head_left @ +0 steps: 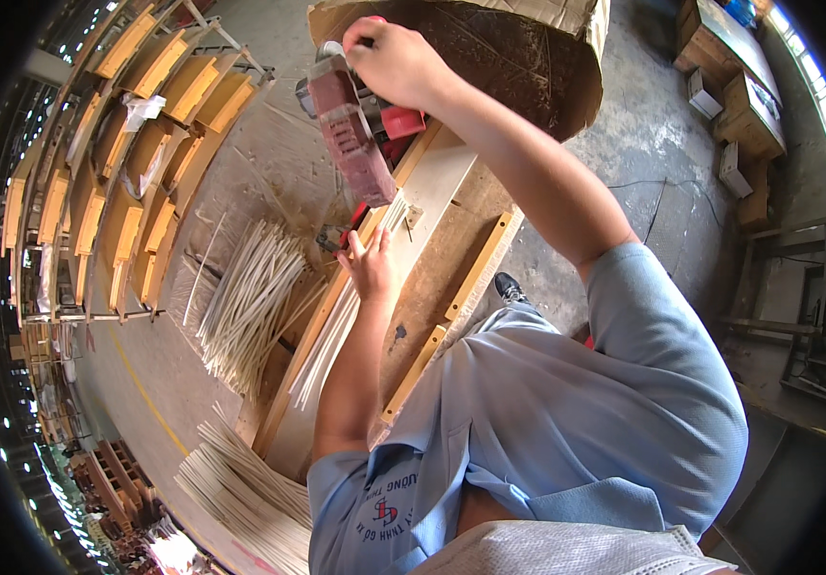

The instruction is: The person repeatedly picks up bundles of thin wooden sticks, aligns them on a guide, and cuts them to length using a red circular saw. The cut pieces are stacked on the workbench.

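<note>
Fingers of our left hand (372,273) are lying spread apart on the thin sticks (328,347), while those of our right hand (398,67) are gripping the top of the tool (348,129), wrapped around a handle that we are mostly covering.

At the far left, dark rim is swallowing the outer ends of some tiered yellow boards (192,88), with white wrap (143,110) hanging among them. Nearer us, a loose pile (255,292) of pale sticks is lying beside the bench (422,278), and a second pile (240,484) is running under our shirt (528,422), which is hiding its near end.

Between that first pile and the bench's middle, our sticks are resting along a wooden rail (283,422), their lower ends fanning slightly. They are looking whitish, slender and nearly straight. Our palm is covering their middle; the tool is standing just beyond our fingertips, and we are not making out whether it is touching them, nor seeing any blade. Its slotted housing is showing dull red under dust, with brighter red parts to the right.

Behind it, a cardboard box (528,57) is running out of view at the top. Rightward, two drilled strips (478,264) are lining the bench edge, one shoe (508,287) is peeking past, and distant cabinets (753,115) are bending toward the rim.
</note>
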Motion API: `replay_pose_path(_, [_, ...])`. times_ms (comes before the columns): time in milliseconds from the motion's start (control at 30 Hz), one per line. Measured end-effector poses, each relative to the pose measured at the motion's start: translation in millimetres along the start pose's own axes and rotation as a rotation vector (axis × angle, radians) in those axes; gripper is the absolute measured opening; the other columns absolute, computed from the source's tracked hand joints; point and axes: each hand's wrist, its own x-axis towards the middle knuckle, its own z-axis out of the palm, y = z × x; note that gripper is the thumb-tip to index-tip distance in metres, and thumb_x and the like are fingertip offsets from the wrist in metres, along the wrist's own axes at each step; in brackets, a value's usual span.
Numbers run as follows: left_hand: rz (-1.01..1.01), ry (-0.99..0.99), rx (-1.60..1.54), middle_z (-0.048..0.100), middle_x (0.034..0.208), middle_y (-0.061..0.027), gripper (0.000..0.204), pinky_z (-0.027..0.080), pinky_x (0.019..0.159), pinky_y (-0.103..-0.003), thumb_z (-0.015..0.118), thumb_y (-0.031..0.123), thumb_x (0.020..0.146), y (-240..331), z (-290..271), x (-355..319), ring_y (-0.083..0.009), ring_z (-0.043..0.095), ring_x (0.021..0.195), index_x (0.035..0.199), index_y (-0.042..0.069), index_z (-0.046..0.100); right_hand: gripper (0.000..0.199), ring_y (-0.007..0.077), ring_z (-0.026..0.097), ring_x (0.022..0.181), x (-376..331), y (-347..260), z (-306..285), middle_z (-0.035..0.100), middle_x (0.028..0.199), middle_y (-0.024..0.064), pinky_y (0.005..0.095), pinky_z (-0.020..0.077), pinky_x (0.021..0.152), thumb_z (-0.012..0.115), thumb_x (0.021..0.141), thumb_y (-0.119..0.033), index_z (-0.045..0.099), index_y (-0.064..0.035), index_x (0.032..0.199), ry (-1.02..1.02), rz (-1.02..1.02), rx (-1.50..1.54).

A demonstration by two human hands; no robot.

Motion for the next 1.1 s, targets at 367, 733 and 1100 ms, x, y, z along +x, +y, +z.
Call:
replay_pose_path(367, [0.042, 0.096, 0.036, 0.07, 0.138, 0.0006, 0.038, 0.032, 0.111, -0.069, 0.059, 0.016, 0.096, -2.7, 3.4, -1.2, -0.0429, 0.045, 0.141, 0.131, 0.016, 0.074, 0.023, 0.0357, 0.062, 0.101, -75.0, 5.9, 4.4, 0.071, 0.097, 0.0148, 0.048, 0.0522, 0.091, 0.054, 0.091, -0.019, 0.067, -0.0112, 0.109, 0.041, -0.094, 0.016])
replay_pose_path(733, [0.012, 0.055, 0.03, 0.073, 0.125, -0.0087, 0.037, 0.034, 0.109, -0.068, 0.066, 0.013, 0.086, 4.1, -5.2, 2.5, -0.0399, 0.046, 0.138, 0.122, 0.013, 0.075, 0.021, 0.0333, 0.059, 0.098, -107.8, 15.4, 8.5, 0.065, 0.097, 0.0156, 0.0457, 0.0501, 0.088, 0.055, 0.093, -0.013, 0.065, -0.0097, 0.11, 0.065, -0.14, 0.075])
replay_pose_path(1100, [0.008, 0.039, 0.049, 0.074, 0.127, -0.0065, 0.045, 0.034, 0.108, -0.067, 0.066, 0.009, 0.087, 4.3, -5.8, 1.2, -0.0417, 0.045, 0.142, 0.131, 0.015, 0.07, 0.02, 0.0364, 0.058, 0.101, -116.2, 14.1, 5.7, 0.064, 0.105, 0.0181, 0.0451, 0.049, 0.089, 0.058, 0.094, -0.01, 0.065, -0.0086, 0.113, 0.027, -0.163, 0.102])
